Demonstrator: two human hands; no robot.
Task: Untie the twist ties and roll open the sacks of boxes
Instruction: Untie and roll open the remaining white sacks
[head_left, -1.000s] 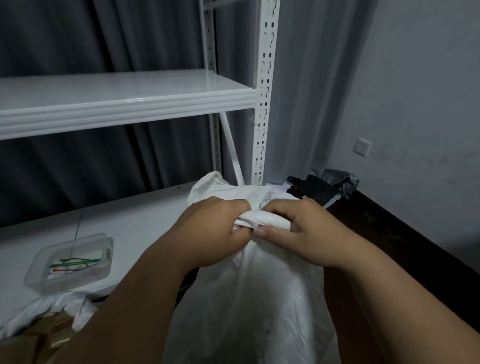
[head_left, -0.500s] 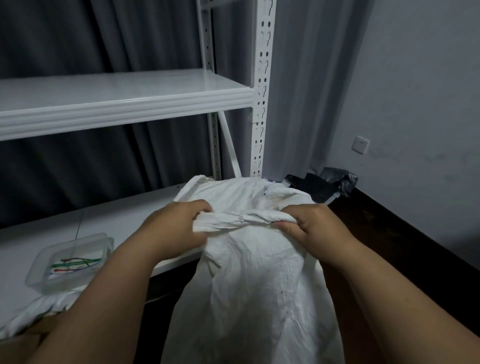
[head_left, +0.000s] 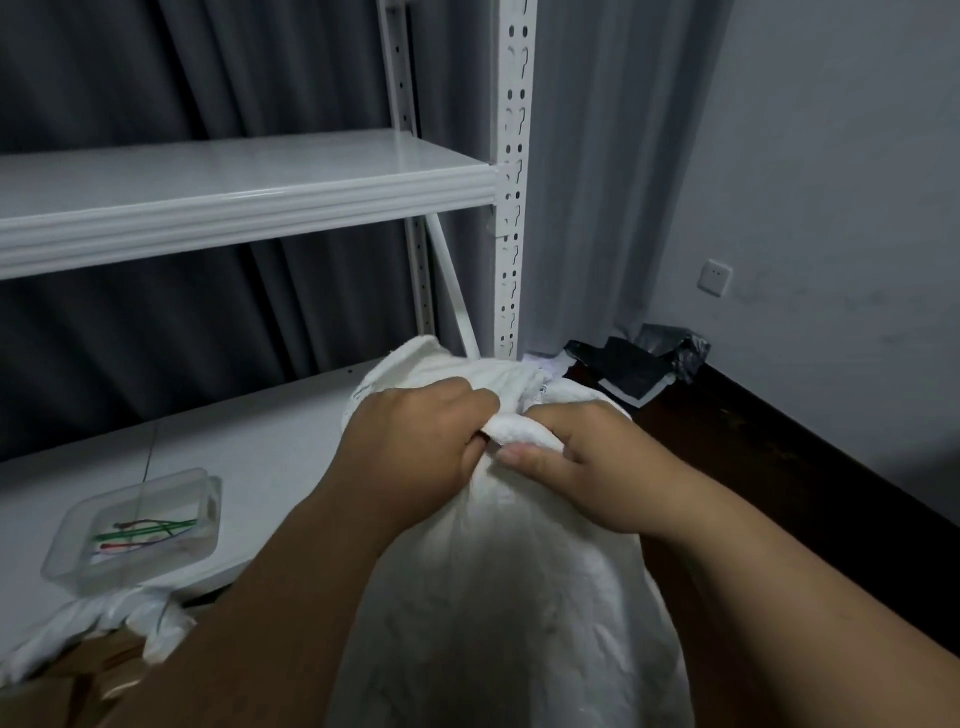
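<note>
A white woven sack (head_left: 519, 613) stands upright in front of me, its top gathered into a bunched neck (head_left: 514, 434). My left hand (head_left: 415, 457) grips the neck from the left with curled fingers. My right hand (head_left: 576, 467) grips it from the right, thumb along the front. The two hands sit close together, almost touching. The sack's loose mouth (head_left: 441, 369) flops out behind the hands. No twist tie shows on the neck; the hands hide most of it.
A clear plastic tub (head_left: 140, 525) with green and red twist ties sits on the lower white shelf (head_left: 249, 447). Another opened sack with cardboard boxes (head_left: 88, 644) lies at the bottom left. A white rack post (head_left: 511, 208) stands behind. Black bags (head_left: 634, 364) lie in the corner.
My hands spread apart along the neck half a second ago and have now come back together, bunching the neck between them.
</note>
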